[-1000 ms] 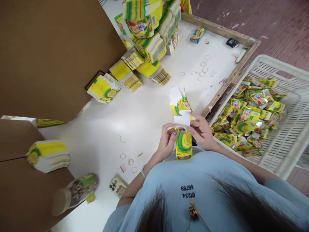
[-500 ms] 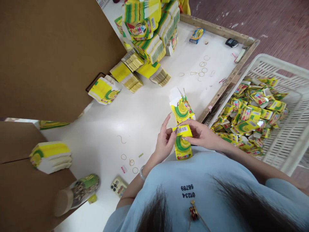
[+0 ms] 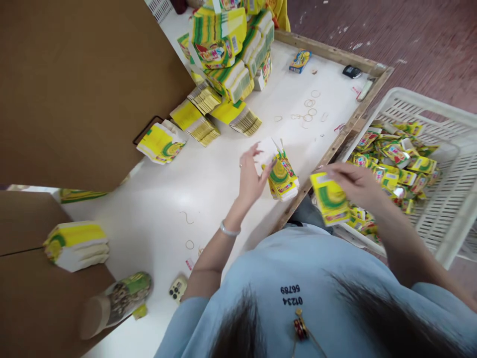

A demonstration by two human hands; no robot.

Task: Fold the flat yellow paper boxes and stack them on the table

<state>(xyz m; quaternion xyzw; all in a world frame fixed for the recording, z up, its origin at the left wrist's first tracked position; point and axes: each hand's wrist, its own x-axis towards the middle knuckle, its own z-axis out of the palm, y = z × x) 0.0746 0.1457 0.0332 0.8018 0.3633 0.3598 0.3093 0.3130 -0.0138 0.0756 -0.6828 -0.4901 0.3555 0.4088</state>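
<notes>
My right hand [image 3: 354,183] grips a folded yellow and green carton [image 3: 330,201] and holds it over the near rim of the white plastic crate [image 3: 452,223], which is full of several folded cartons [image 3: 395,154]. My left hand [image 3: 250,178] reaches over the white table [image 3: 208,189] to a small stack of flat carton blanks [image 3: 282,175]. Its fingers pinch the white flap of the top blank.
Bundles of flat yellow cartons [image 3: 223,54] are piled at the back of the table beside a large brown cardboard box [image 3: 82,84]. Rubber bands [image 3: 309,107] lie scattered. A phone [image 3: 177,288], a jar [image 3: 115,301] and another bundle [image 3: 76,246] sit near left.
Both hands were closing the carton at my chest. Now my right hand has carried it right toward the crate, and my left hand has moved forward to the blank stack.
</notes>
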